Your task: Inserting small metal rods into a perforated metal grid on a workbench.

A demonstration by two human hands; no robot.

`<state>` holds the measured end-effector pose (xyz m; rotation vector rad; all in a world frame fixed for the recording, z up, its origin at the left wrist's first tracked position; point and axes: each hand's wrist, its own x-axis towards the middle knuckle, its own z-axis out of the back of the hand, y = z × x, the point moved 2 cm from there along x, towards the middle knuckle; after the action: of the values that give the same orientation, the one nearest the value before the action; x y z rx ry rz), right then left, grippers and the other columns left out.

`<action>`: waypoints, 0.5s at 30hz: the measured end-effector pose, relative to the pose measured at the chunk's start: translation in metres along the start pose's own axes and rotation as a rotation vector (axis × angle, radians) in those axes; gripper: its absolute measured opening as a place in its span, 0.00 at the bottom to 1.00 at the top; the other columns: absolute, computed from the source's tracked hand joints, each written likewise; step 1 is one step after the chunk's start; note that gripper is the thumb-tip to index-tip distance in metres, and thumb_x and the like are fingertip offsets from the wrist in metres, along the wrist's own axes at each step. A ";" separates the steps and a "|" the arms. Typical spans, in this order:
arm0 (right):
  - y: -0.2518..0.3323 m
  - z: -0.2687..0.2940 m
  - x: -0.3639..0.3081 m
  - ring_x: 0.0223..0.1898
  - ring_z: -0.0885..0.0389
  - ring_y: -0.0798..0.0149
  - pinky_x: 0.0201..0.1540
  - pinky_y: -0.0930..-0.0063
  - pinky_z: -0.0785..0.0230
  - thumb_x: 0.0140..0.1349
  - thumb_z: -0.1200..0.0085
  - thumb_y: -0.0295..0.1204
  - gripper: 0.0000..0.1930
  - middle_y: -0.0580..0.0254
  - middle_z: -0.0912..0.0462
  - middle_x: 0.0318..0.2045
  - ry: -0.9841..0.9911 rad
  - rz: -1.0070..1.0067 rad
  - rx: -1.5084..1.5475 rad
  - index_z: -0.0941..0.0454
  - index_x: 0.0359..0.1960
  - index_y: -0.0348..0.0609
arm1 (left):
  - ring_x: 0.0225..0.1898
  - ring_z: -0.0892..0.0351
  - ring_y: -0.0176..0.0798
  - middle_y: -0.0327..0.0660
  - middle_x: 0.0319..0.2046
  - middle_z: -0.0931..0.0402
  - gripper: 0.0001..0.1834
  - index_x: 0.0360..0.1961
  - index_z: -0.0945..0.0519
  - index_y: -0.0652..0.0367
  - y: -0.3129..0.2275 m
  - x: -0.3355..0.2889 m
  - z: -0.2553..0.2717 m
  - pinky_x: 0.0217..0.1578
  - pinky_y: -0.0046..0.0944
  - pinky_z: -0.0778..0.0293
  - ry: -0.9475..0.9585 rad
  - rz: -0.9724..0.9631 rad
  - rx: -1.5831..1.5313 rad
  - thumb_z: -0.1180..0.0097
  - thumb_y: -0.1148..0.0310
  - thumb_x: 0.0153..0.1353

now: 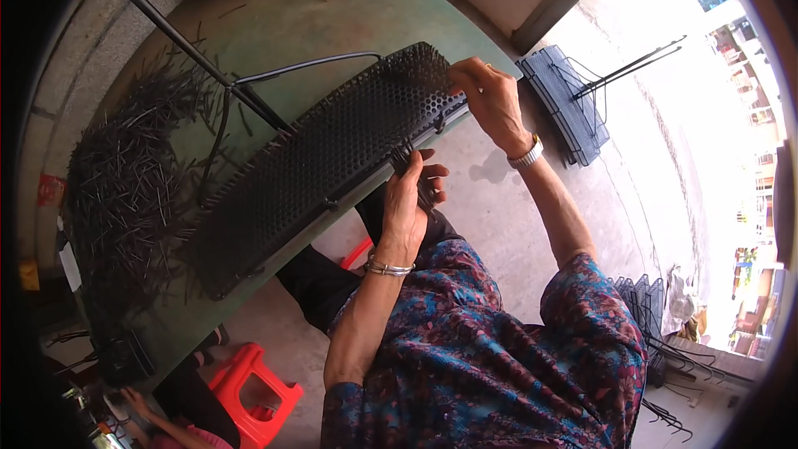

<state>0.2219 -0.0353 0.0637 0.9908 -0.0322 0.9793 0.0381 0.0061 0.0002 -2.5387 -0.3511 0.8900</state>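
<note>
A long black perforated panel (332, 137) lies slantwise along the near edge of the green table, short dark strips standing up along its far edge. Just below that near edge, my left hand (407, 199) is closed around a bunch of thin black strips (402, 152), their ends poking out above the thumb. At the panel's right end, my right hand (492, 100) has its fingers pinched together over the holes. Whatever is between those fingertips is too small to make out. A black tubular frame (187, 46) rests against the panel's far side and runs off to the upper left.
A large heap of loose black strips (125, 191) covers the left of the green table (382, 0). A similar grey panel with a handle (565, 104) stands on the floor at right. A red stool (258, 395) and another person's arm (158, 420) are at lower left.
</note>
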 end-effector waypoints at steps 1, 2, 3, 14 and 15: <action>-0.002 -0.003 -0.001 0.30 0.15 0.66 0.33 0.74 0.26 0.63 0.45 0.24 0.05 0.57 0.17 0.30 0.048 0.008 0.059 0.20 0.39 0.37 | 0.24 0.33 0.29 0.38 0.28 0.24 0.17 0.50 0.26 0.57 -0.002 -0.002 -0.003 0.24 0.33 0.35 -0.025 0.001 0.015 0.50 0.56 0.71; -0.004 -0.004 -0.002 0.30 0.15 0.66 0.33 0.74 0.26 0.63 0.45 0.24 0.05 0.57 0.17 0.30 0.047 0.008 0.059 0.20 0.39 0.37 | 0.24 0.33 0.29 0.38 0.28 0.24 0.17 0.50 0.26 0.57 -0.003 -0.004 -0.006 0.24 0.33 0.35 -0.024 0.001 0.015 0.50 0.56 0.71; -0.004 -0.006 -0.002 0.30 0.17 0.59 0.33 0.69 0.26 0.62 0.45 0.24 0.05 0.54 0.18 0.30 0.067 0.064 0.002 0.20 0.38 0.38 | 0.24 0.33 0.29 0.37 0.28 0.24 0.16 0.51 0.26 0.55 -0.005 -0.007 -0.009 0.24 0.33 0.35 -0.054 0.010 0.008 0.50 0.55 0.71; 0.002 -0.021 -0.001 0.29 0.20 0.59 0.32 0.68 0.29 0.63 0.46 0.25 0.06 0.55 0.20 0.30 0.074 0.090 -0.208 0.20 0.39 0.40 | 0.21 0.46 0.25 0.29 0.20 0.44 0.14 0.49 0.27 0.55 0.001 -0.001 0.003 0.22 0.27 0.46 0.021 0.003 -0.067 0.51 0.58 0.72; -0.001 -0.022 -0.003 0.29 0.20 0.59 0.32 0.68 0.29 0.63 0.46 0.25 0.06 0.55 0.20 0.30 0.073 0.092 -0.208 0.20 0.39 0.40 | 0.21 0.45 0.25 0.29 0.19 0.42 0.13 0.48 0.27 0.56 0.000 -0.002 0.003 0.21 0.27 0.46 0.009 -0.009 -0.067 0.51 0.58 0.72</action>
<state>0.2121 -0.0213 0.0490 0.7673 -0.1174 1.0725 0.0350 0.0061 -0.0011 -2.5993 -0.3949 0.8770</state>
